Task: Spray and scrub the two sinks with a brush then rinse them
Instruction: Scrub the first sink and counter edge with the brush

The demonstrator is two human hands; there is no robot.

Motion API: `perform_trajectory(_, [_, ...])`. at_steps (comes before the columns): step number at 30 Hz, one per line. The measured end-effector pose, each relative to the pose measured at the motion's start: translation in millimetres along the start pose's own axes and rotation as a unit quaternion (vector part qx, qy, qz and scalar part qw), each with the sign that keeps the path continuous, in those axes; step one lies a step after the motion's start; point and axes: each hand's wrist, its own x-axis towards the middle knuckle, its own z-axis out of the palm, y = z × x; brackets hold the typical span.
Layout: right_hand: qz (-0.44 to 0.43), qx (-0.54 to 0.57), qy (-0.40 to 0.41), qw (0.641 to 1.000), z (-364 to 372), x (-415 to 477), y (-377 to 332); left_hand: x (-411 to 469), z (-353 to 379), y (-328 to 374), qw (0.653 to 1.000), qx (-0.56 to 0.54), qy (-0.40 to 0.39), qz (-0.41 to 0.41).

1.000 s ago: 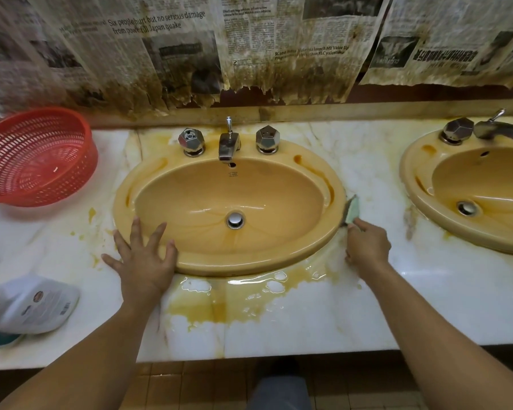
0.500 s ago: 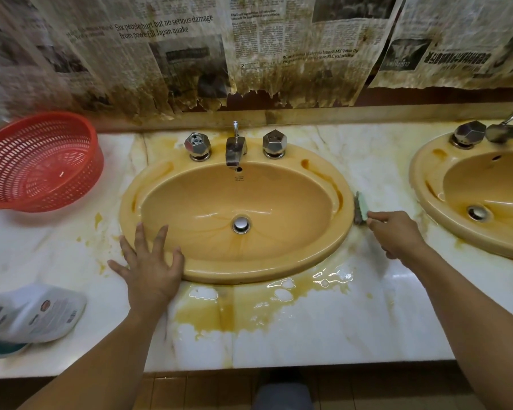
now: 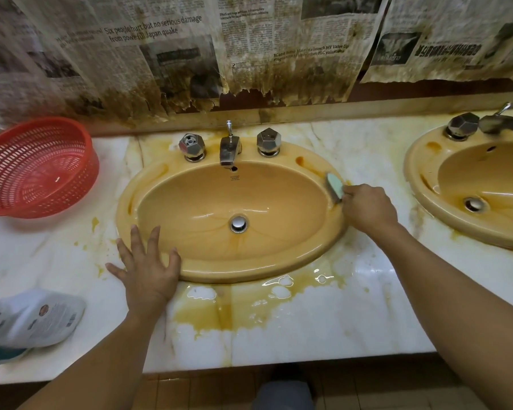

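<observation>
right hand [image 3: 369,210] closed around brush [image 3: 335,186], grip tight on the handle, bristle head pressed on the right rim of near sink [image 3: 190,263]. left hand [image 3: 147,269] splayed flat, grip fully open, nothing held, palm on wet table [image 3: 323,327] with fingertips touching the front-left rim.

risks, as judged:
- possible slip of the bracing left hand: table glossy with brown puddles just beside it.
- possible skid of brush off the rounded rim onto the table, knuckles likely to strike the edge; cause would be hard pressure on a wet curve.
- brown runoff pooled at the front edge of the table, likely to drip to the floor if more water is added.
- spray bottle [image 3: 33,316] lying on its side near the table's front edge; could leak or be knocked off by the left forearm. cap state not discernible.
- stained newspaper [image 3: 166,54] hanging behind the taps; likely to shed scraps into the sink if splashed.

count:
- sinks: two, second sink [image 3: 471,184] well apart at right, partly out of frame.
- brushes: one.
- spray bottles: one.
- red baskets [image 3: 39,170]: one.
- tap knobs on near sink: two, with one spout [image 3: 228,150] between.
- hands: two.
</observation>
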Motion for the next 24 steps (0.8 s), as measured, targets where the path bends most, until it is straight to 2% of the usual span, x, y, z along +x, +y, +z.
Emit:
perform_trajectory(4, [0.025, 0.016, -0.001, 1.000, 1, 0, -5, 0, -2, 1, 1.000, -0.002, -0.006, -0.001])
perform_trajectory(10, [0.031, 0.068, -0.021, 0.997, 14, -45, 8, 1, 0, -1, 1.000, 0.001, -0.001, 0.003])
perform_trajectory(15, [0.083, 0.135, -0.009, 0.987, -5, -13, -11, 2, 1, -2, 1.000, -0.001, -0.001, 0.001])
perform_trajectory(24, [0.093, 0.133, 0.028, 0.986, 23, -47, -10, 3, 1, -1, 1.000, 0.007, -0.004, -0.002])
